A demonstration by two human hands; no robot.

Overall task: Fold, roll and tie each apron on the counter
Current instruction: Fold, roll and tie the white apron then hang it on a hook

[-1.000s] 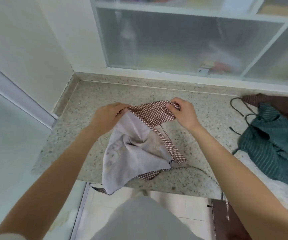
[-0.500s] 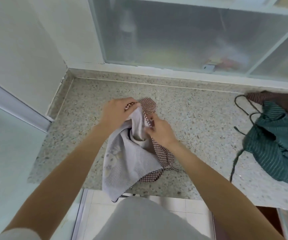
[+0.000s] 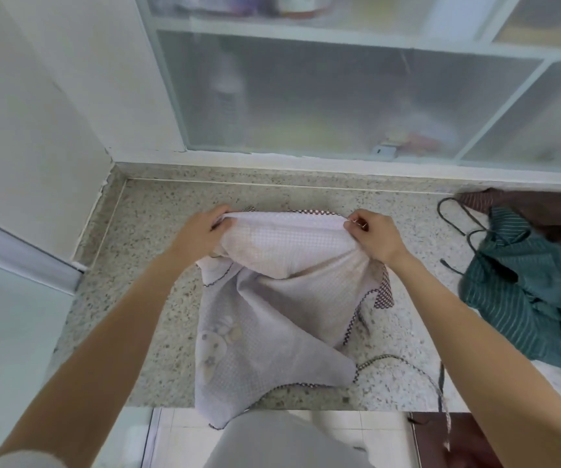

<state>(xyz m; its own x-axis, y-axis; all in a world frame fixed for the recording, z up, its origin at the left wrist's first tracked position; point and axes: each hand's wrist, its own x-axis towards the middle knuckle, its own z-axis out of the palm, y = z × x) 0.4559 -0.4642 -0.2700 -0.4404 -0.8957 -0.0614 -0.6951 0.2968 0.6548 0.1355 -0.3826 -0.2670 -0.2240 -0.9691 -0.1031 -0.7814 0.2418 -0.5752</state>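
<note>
Head view: left hand (image 3: 201,231) and right hand (image 3: 375,236) pinch apron's (image 3: 272,315) top edge taut.

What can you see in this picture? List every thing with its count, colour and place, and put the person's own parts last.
checked apron: one, pale lilac with brown-and-white checked trim, middle of counter, lower edge hanging off the front
striped apron: one, dark green, right side of counter
brown apron: one, brown, far right, partly under the green one
counter: one, speckled grey stone
cabinet: one, white frame, frosted panels, behind counter
left hand: grips checked apron's top left edge
right hand: grips its top right edge
</note>
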